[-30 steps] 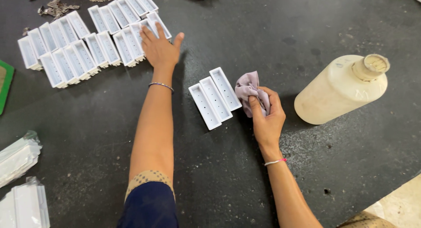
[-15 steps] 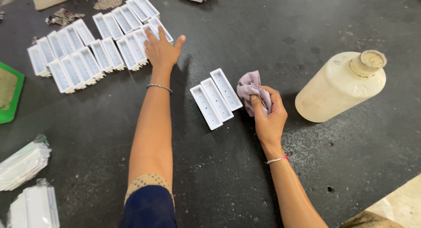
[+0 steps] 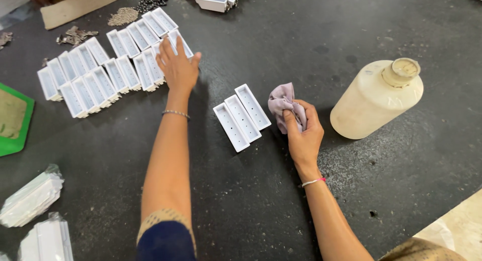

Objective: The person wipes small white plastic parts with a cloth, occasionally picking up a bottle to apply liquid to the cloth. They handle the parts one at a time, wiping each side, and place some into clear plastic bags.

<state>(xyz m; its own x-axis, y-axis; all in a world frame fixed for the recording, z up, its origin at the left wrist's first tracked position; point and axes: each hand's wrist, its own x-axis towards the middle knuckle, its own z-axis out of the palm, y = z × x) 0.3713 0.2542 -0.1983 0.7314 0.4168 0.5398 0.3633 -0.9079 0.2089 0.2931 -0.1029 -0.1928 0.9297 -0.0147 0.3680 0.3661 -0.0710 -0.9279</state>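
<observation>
Cloth (image 3: 281, 102), pale lilac and crumpled, sits clenched in the right hand (image 3: 303, 133) just beside 3 white trays (image 3: 242, 117) on the dark table (image 3: 251, 200). Left hand (image 3: 178, 65) rests flat, fingers spread, on a tray row (image 3: 108, 70). Cream jug (image 3: 376, 97) stands right.

White trays (image 3: 242, 117) – lilac cloth (image 3: 282, 101) – cream jug (image 3: 375, 99) – speckled black table (image 3: 241, 200).
</observation>
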